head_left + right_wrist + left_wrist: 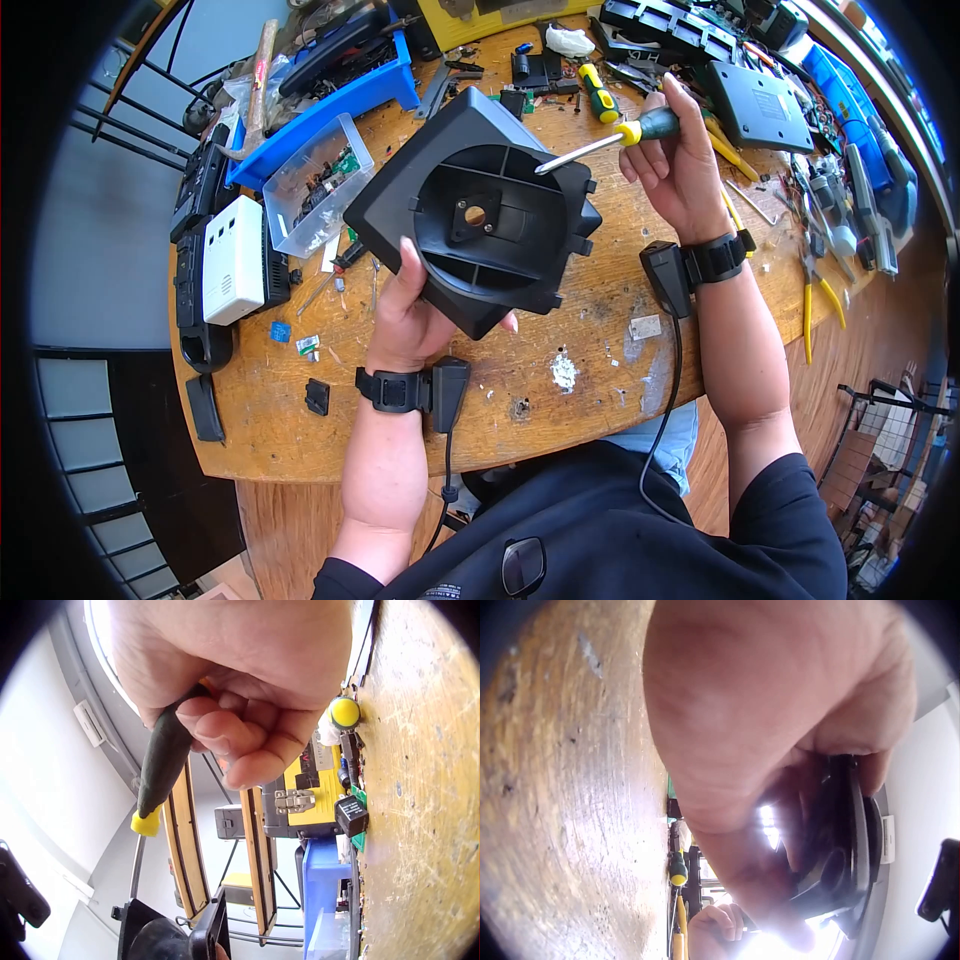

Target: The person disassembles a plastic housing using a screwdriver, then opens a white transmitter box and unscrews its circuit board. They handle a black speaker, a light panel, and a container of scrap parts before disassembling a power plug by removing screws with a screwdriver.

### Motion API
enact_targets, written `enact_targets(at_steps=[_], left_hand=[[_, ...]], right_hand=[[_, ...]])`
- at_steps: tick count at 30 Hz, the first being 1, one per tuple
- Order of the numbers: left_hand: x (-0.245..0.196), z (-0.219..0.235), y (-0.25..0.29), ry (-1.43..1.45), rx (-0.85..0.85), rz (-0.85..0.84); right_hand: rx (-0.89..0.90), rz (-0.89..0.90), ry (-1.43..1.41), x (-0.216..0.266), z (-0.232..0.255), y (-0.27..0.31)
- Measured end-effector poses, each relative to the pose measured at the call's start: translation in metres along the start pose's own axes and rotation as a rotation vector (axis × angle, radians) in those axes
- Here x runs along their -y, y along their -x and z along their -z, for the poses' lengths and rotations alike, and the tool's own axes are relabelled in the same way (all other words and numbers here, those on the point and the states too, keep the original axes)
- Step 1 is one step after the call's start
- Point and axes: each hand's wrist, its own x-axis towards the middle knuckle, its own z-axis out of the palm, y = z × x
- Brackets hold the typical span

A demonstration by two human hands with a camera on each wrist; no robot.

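Observation:
My left hand [405, 315] grips the lower left edge of a black plastic housing [385, 200], thumb on its near face and fingers behind. The housing is tilted above the table, its round ribbed recess facing me; a small square plate with a central hole and screws sits inside. In my right hand [685, 165] is a screwdriver [655, 125] with a green and yellow handle. Its metal shaft points left, and the tip overlaps the upper right rim of the recess in the head view. The right wrist view shows curled fingers [240, 742] around the dark green handle [166, 757].
Another green and yellow screwdriver [598, 95] lies at the back of the wooden table [520, 390]. A clear bin [290, 225] and a blue tray [300, 125] stand left, near a white box [233, 260]. Yellow-handled pliers [808, 300] lie right. White crumbs [564, 371] dot the front.

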Motion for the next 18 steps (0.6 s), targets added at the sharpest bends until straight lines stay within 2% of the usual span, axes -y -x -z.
enact_targets(at_steps=[3,7,13,15,18], left_hand=[[0.001,-0.003,-0.003,0.077,0.011,-0.078],[0.0,0.002,-0.002,0.039,-0.035,-0.105],[-0.001,0.009,-0.002,0.047,0.036,-0.113],[0.0,0.012,-0.003,0.093,0.122,-0.112],[0.002,0.012,0.001,0.121,0.11,-0.099]], right_hand=[[0.062,0.0,-0.035,0.0,0.005,-0.001],[0.032,0.002,-0.037,0.0,0.002,0.0],[0.056,-0.007,-0.034,-0.002,0.004,-0.001],[0.013,-0.023,0.018,-0.002,0.002,-0.001],[0.016,-0.02,0.082,-0.004,0.0,0.0]])
